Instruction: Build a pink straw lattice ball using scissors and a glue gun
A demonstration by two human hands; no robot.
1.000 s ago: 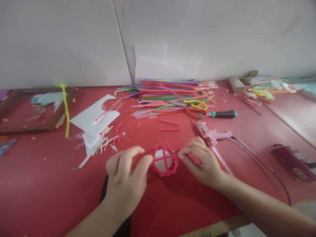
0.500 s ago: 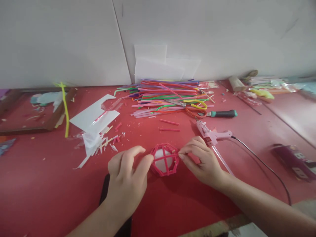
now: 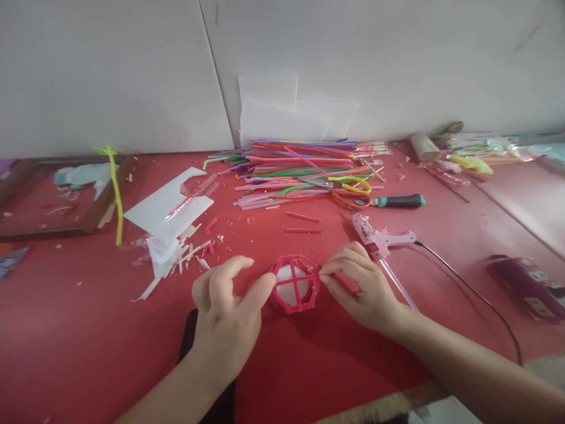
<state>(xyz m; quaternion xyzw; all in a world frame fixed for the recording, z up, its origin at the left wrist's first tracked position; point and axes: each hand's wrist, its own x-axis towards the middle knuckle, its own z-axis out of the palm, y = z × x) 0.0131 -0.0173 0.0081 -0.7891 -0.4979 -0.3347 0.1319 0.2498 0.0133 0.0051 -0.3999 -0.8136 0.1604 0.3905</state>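
Near edge of the worktop (image 3: 88, 330): my left hand (image 3: 225, 312) braces the straw cage (image 3: 295, 284) with the thumb, grip loose and clasping nothing. My right hand (image 3: 362, 288) pinches a straw strip (image 3: 304, 278) laid across it. The cage, standing between my hands around a white ball (image 3: 289, 288), looks largely built; this strip seems not yet fixed. Beyond: glue gun (image 3: 382, 238), scissors (image 3: 348, 187), spare straws (image 3: 300, 168).
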